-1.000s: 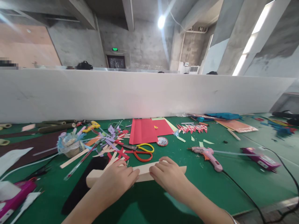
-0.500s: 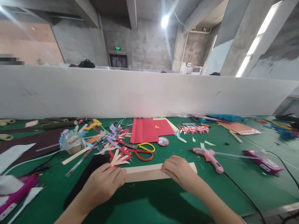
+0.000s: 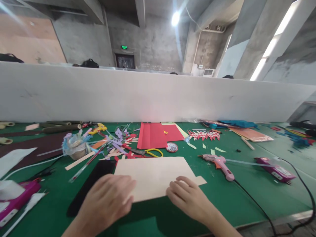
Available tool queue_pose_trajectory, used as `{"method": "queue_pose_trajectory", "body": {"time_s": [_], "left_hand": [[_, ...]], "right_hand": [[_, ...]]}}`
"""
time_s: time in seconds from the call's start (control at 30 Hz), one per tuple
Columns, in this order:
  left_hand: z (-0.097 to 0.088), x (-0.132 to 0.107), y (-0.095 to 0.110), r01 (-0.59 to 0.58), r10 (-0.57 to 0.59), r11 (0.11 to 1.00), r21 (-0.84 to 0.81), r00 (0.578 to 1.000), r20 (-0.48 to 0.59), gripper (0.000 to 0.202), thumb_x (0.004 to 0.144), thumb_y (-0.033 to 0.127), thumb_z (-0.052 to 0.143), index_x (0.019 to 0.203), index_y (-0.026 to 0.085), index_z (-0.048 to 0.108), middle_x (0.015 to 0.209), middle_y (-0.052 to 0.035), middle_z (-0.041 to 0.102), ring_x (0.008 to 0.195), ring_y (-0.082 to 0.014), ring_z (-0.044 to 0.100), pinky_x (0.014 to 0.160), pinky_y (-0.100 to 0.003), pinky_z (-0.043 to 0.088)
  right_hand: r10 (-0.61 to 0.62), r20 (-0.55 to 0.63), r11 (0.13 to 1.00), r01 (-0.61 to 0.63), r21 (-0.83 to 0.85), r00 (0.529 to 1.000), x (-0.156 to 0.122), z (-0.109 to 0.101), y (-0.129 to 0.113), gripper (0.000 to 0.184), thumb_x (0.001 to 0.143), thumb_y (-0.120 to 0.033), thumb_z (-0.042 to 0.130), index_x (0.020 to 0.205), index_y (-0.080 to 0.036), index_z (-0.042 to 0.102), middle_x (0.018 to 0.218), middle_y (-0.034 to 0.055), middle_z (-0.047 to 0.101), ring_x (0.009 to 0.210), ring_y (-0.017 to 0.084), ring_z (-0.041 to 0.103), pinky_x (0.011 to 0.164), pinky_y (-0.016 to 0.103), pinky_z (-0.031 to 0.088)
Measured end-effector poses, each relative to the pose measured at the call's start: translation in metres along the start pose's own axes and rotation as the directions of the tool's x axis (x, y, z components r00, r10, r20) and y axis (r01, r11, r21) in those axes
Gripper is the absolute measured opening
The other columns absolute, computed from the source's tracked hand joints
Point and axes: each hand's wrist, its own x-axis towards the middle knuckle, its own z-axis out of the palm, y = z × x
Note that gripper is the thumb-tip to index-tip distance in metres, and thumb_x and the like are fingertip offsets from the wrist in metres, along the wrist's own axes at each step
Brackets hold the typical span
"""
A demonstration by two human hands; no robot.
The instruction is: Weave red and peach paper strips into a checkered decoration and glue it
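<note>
A cream sheet of paper [image 3: 153, 174], spread wide, lies before me, tilted a little over the green table. A narrow strip of the same colour sticks out past its right edge. My left hand [image 3: 106, 197] has its thumb and fingers closed at the sheet's near left corner and is slightly blurred. At the near right edge, the curled fingers of my right hand [image 3: 187, 197] grip the paper. Just beyond the sheet lie scissors [image 3: 154, 152] with a yellow handle; their other handle is mostly covered. A black flat piece [image 3: 90, 189] lies beside my left hand.
Red paper [image 3: 154, 136] and a round container of small pieces [image 3: 171, 147] lie ahead. A pink glue gun [image 3: 219, 164] with a trailing cord is at right. Paper scraps [image 3: 118, 141] and a wrapped bundle [image 3: 76, 146] are at left. A white partition [image 3: 148, 95] stands behind.
The cream paper, a narrow folded band half a second ago, is now opened into a broad sheet that covers the scissors' red handle. Both hands have moved slightly down.
</note>
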Motion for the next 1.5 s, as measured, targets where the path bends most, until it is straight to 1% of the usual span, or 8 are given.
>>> {"method": "queue_pose_trajectory", "body": {"time_s": [0.23, 0.43, 0.53, 0.7, 0.97, 1.17, 1.3, 1.5], "left_hand": [[0.039, -0.016, 0.042, 0.12, -0.029, 0.982, -0.143, 0.856, 0.515, 0.04, 0.081, 0.043, 0.05, 0.114, 0.02, 0.053, 0.101, -0.0054, 0.065, 0.089, -0.0205, 0.058, 0.08, -0.033, 0.039], [0.031, -0.012, 0.05, 0.306, -0.027, 0.874, -0.377, 0.806, 0.591, 0.033, 0.09, 0.037, 0.03, 0.092, 0.019, 0.058, 0.082, -0.0042, 0.062, 0.071, -0.0163, 0.056, 0.064, -0.027, 0.039], [0.021, -0.004, 0.049, 0.4, -0.058, 0.813, -0.423, 0.779, 0.625, 0.028, 0.086, 0.041, 0.039, 0.091, 0.02, 0.058, 0.076, -0.0019, 0.061, 0.066, -0.0159, 0.055, 0.061, -0.026, 0.037], [0.013, 0.005, 0.057, 0.542, -0.073, 0.767, -0.342, 0.603, 0.794, 0.027, 0.062, 0.034, 0.066, 0.059, 0.019, 0.044, 0.061, 0.0047, 0.054, 0.052, -0.0112, 0.047, 0.049, -0.022, 0.029], [0.027, 0.016, 0.069, 0.578, -0.144, 0.75, -0.321, 0.616, 0.774, 0.02, 0.065, 0.014, 0.046, 0.055, 0.019, 0.03, 0.048, 0.0058, 0.042, 0.044, -0.0079, 0.039, 0.043, -0.021, 0.022], [0.043, 0.03, 0.069, 0.498, -0.273, 0.847, -0.185, 0.707, 0.652, 0.019, 0.068, 0.016, 0.044, 0.053, 0.019, 0.033, 0.045, 0.0037, 0.045, 0.041, -0.0105, 0.043, 0.043, -0.025, 0.018], [0.054, 0.039, 0.076, 0.453, -0.231, 0.878, -0.158, 0.688, 0.688, 0.015, 0.067, 0.015, 0.045, 0.053, 0.018, 0.041, 0.048, 0.0014, 0.053, 0.044, -0.0133, 0.051, 0.044, -0.028, 0.015], [0.065, 0.051, 0.092, 0.455, -0.132, 0.871, -0.186, 0.582, 0.802, 0.019, 0.073, 0.02, 0.042, 0.062, 0.017, 0.056, 0.058, -0.0055, 0.063, 0.049, -0.0168, 0.056, 0.045, -0.028, 0.017]], "right_hand": [[0.207, 0.37, 0.924, -0.306, 0.231, 0.906, -0.014, 0.025, -0.023, 0.013, 0.081, -0.015, 0.05, 0.091, -0.02, 0.053, 0.09, 0.0017, 0.06, 0.083, 0.015, 0.053, 0.079, 0.028, 0.04], [0.239, 0.551, 0.849, -0.447, 0.281, 0.8, -0.003, 0.019, -0.022, 0.014, 0.077, -0.021, 0.056, 0.09, -0.023, 0.053, 0.089, 0.0008, 0.055, 0.082, 0.017, 0.049, 0.07, 0.028, 0.036], [0.22, 0.538, 0.885, -0.399, 0.242, 0.814, -0.001, 0.023, -0.018, 0.014, 0.077, -0.018, 0.056, 0.089, -0.022, 0.052, 0.091, 0.0017, 0.054, 0.083, 0.017, 0.047, 0.07, 0.029, 0.035], [0.086, 0.421, 0.991, -0.121, 0.056, 0.903, 0.01, 0.031, -0.011, 0.014, 0.076, -0.009, 0.053, 0.085, -0.02, 0.052, 0.093, 0.0042, 0.052, 0.083, 0.019, 0.044, 0.078, 0.035, 0.033], [0.304, 0.068, 0.952, -0.305, 0.004, 0.95, 0.046, 0.038, 0.025, 0.028, 0.075, -0.006, 0.051, 0.097, -0.022, 0.056, 0.126, 0.0118, 0.038, 0.118, 0.03, 0.028, 0.089, 0.045, 0.032], [0.726, 0.155, 0.472, -0.65, 0.596, 0.67, 0.052, 0.069, 0.069, 0.022, 0.079, -0.014, 0.043, 0.092, -0.021, 0.06, 0.114, 0.0098, 0.043, 0.108, 0.021, 0.046, 0.083, 0.035, 0.045], [0.765, 0.362, 0.132, -0.679, 0.722, 0.533, 0.043, 0.088, 0.074, 0.024, 0.084, -0.029, 0.035, 0.099, -0.019, 0.05, 0.1, 0.0073, 0.05, 0.08, 0.014, 0.059, 0.066, 0.029, 0.049], [0.7, 0.538, 0.066, -0.792, 0.607, 0.47, 0.028, 0.101, 0.061, 0.043, 0.058, -0.031, 0.067, 0.094, -0.02, 0.046, 0.076, -0.0031, 0.05, 0.056, 0.01, 0.048, 0.055, 0.025, 0.04]]}}
